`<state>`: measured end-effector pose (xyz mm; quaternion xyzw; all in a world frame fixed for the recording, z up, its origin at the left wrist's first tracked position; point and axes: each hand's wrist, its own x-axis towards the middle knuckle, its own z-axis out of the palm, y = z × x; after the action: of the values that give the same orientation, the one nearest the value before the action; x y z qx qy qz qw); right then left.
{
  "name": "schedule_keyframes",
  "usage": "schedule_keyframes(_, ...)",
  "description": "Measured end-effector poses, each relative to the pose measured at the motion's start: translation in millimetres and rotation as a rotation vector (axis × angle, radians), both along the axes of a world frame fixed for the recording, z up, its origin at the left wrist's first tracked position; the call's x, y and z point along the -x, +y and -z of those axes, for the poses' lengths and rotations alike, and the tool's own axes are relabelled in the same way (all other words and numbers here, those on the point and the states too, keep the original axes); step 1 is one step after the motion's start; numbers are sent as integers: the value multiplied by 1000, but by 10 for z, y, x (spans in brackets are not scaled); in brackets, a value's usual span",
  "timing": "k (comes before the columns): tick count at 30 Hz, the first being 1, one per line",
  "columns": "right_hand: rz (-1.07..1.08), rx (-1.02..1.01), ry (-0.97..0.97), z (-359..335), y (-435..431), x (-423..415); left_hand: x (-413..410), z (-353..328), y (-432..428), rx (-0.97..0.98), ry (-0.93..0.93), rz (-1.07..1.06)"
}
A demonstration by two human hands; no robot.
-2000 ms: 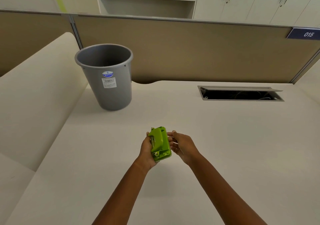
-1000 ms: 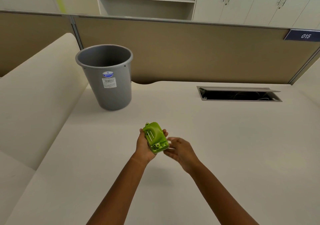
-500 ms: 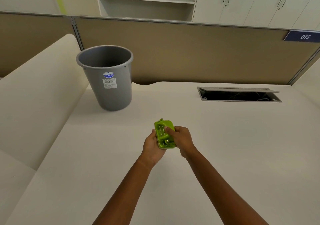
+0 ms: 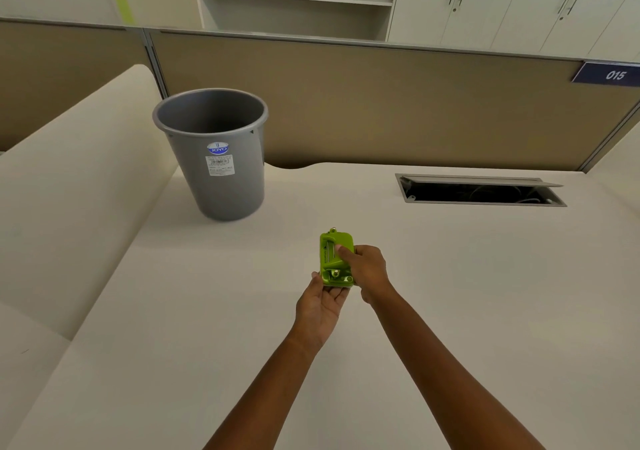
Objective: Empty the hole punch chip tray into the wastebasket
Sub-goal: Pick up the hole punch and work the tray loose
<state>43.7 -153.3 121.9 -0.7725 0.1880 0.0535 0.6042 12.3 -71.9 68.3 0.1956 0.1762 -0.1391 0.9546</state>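
A small bright green hole punch [image 4: 331, 259] is held above the middle of the white desk, its underside turned up toward me. My left hand [image 4: 320, 302] cradles it from below, palm up. My right hand [image 4: 367, 271] grips its right side, thumb pressed on the underside. A grey plastic wastebasket [image 4: 216, 153] with a white and blue label stands upright on the desk at the far left, well apart from my hands. I cannot tell whether the chip tray is attached or loose.
The white desk [image 4: 467, 293] has an open cable slot [image 4: 479, 193] at the back right. A tan partition [image 4: 381, 103] runs behind it. A raised white side surface [image 4: 69, 189] borders the left. Cabinets and shelves stand beyond.
The punch has turned from tilted left to nearly straight, underside up. My right hand came from beside it onto its right side. Both hands shifted slightly right.
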Motion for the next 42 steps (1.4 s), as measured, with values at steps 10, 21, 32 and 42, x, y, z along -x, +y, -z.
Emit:
schedule_keyframes(10,-19,-43,37,-61,11,-25,-30,39,14,-26,25,-21)
schedule_keyframes(21,-33,-99,83,-100,-7,2,-102,66,119,-54,-22,88)
schedule_keyframes(32,-124,-124,95,-76,117,173,-246,14,234,-74,11,127)
schedule_keyframes(42,-70,-180,170,-33,38,74,-275,47,215,-59,16,154)
